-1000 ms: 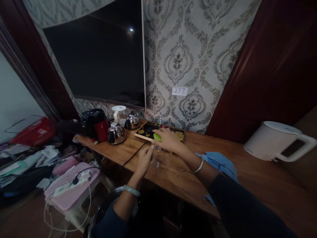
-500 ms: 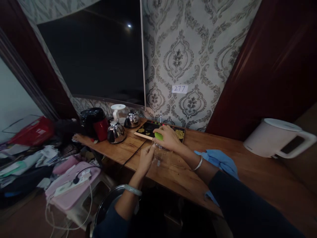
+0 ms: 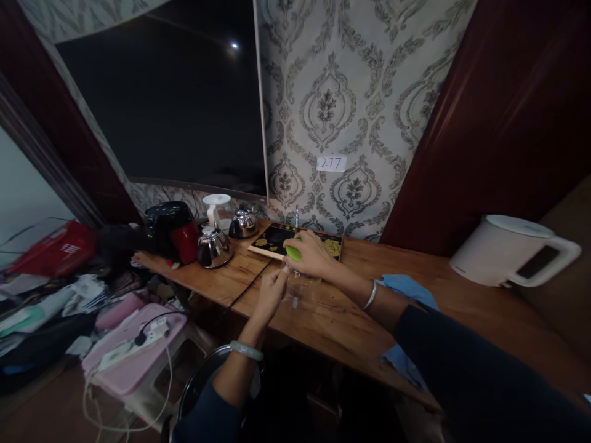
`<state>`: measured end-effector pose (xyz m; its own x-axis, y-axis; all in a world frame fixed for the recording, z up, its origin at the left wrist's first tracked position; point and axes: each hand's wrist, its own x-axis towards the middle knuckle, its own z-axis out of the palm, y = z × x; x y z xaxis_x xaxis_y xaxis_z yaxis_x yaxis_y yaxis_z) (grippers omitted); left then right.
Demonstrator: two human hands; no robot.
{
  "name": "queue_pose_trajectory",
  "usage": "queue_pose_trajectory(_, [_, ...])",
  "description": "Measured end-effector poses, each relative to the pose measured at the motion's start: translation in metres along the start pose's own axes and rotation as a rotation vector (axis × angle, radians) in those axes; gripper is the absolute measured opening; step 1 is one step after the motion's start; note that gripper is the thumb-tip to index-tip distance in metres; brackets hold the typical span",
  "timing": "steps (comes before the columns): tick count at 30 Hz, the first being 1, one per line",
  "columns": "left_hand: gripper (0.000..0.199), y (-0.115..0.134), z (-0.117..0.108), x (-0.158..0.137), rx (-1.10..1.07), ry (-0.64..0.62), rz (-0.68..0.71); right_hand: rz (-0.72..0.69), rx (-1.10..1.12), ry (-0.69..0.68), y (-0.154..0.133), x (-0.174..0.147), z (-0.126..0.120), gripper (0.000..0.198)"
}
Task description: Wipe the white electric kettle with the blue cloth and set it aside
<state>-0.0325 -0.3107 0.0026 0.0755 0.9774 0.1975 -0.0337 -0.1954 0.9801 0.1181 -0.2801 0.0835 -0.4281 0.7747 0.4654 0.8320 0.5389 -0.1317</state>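
Note:
My right hand (image 3: 311,253) is closed around a bright green rounded thing (image 3: 293,252) in front of the black tea tray-like panel (image 3: 270,239) with gold flowers. My left hand (image 3: 272,290) is closed, its thumb and fingertips pinched at the upper edge of a clear see-through thing (image 3: 298,295) just under my right hand. Its outline is faint, and I cannot tell whether it is glass or plastic. The fingertips of both hands nearly meet. A blue cloth (image 3: 409,289) lies under and beside my right forearm, part of it hanging over the table's front edge.
On the wooden table (image 3: 369,344) stand two shiny kettles (image 3: 215,249) (image 3: 244,221), a red and black appliance (image 3: 178,231) and a white-lidded pitcher (image 3: 216,206) at left. A white electric kettle (image 3: 503,249) stands at right. A pink stool (image 3: 129,357) holds a power strip (image 3: 133,351).
The view has shifted slightly, so most things sit a little further left. Both hands keep nearly the same pose and grip; the blue cloth by the right forearm shows a bit differently.

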Motion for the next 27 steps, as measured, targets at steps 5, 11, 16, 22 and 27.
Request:
queue_pose_trajectory(5, [0.063, 0.003, 0.003, -0.001, -0.01, -0.014, 0.004, -0.125, -0.025, -0.021, 0.005, 0.002, -0.003, 0.035])
queue_pose_trajectory(11, [0.062, 0.005, 0.006, -0.003, -0.002, -0.019, -0.007, -0.262, -0.068, 0.082, 0.016, -0.001, 0.002, 0.039])
queue_pose_trajectory(16, [0.06, 0.005, 0.007, -0.004, 0.014, 0.001, 0.008, -0.34, -0.119, 0.214, 0.02, -0.002, 0.007, 0.037])
queue_pose_trajectory(22, [0.06, 0.003, 0.007, -0.006, 0.019, -0.004, 0.009, -0.428, -0.136, 0.257, 0.024, 0.0, 0.006, 0.039])
queue_pose_trajectory(27, [0.059, 0.001, 0.005, -0.004, 0.049, 0.006, 0.011, -0.493, -0.052, 0.25, 0.026, 0.002, -0.002, 0.039])
